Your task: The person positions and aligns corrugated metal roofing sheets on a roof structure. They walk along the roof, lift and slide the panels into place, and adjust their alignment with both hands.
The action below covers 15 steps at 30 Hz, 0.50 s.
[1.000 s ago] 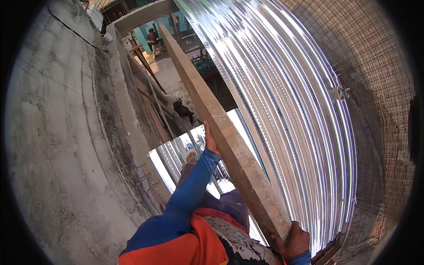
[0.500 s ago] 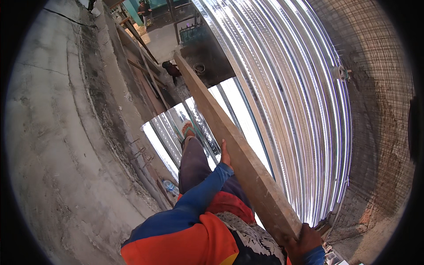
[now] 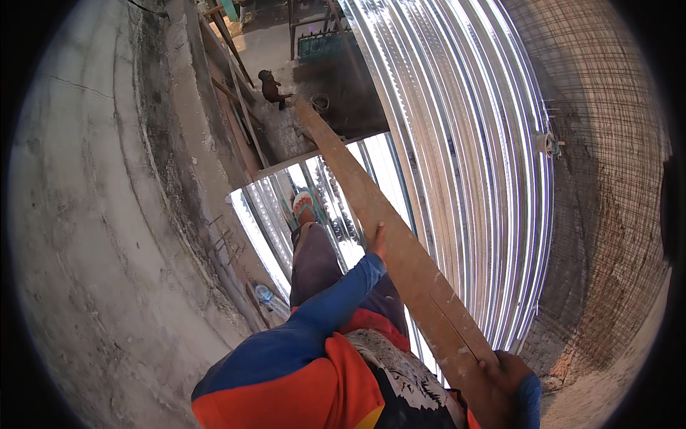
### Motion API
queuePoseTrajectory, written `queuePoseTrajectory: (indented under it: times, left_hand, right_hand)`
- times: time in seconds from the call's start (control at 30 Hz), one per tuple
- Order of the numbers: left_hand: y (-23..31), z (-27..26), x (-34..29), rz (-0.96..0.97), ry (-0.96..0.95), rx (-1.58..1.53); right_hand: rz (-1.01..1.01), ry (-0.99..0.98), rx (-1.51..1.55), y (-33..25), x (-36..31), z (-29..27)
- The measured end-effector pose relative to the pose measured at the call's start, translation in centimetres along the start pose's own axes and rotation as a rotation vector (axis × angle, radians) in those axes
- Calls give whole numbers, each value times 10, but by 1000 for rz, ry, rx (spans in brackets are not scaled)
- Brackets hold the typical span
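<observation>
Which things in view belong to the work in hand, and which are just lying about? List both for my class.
Work in hand:
wooden board, left hand against one edge, right hand gripping the other
probably, the ribbed metal sheet underfoot

Apparently lying about:
plastic bottle at left
round thing below, too small to identify

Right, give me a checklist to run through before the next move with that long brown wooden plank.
1. Right hand gripping the long brown wooden plank toward its near end: ok.
2. Left hand gripping farther along: cannot tell; it touches the plank's left edge but is partly hidden.
3. Foot in the green-strapped sandal on silver ribbed metal sheeting: ok.
4. Other foot's footing: cannot tell; out of sight.
5. Dark-clothed person below clear of the plank's far end: cannot tell; they appear close in this view, but depth is unclear.
</observation>
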<state>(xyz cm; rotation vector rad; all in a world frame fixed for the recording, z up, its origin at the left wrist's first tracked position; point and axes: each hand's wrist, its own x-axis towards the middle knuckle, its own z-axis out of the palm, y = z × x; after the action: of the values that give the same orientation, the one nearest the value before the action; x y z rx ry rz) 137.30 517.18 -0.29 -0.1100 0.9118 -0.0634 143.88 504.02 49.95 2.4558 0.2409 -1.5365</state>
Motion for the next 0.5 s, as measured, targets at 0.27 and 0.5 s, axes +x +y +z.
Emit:
queuePoseTrajectory:
  times: [0.27, 0.5]
  left_hand:
    - [19, -28, 61, 93, 432, 357]
    - [54, -47, 109, 269, 554, 417]
  right_hand:
    - [125, -203, 41, -14, 65, 8]
    - [58, -271, 174, -31, 126, 17]
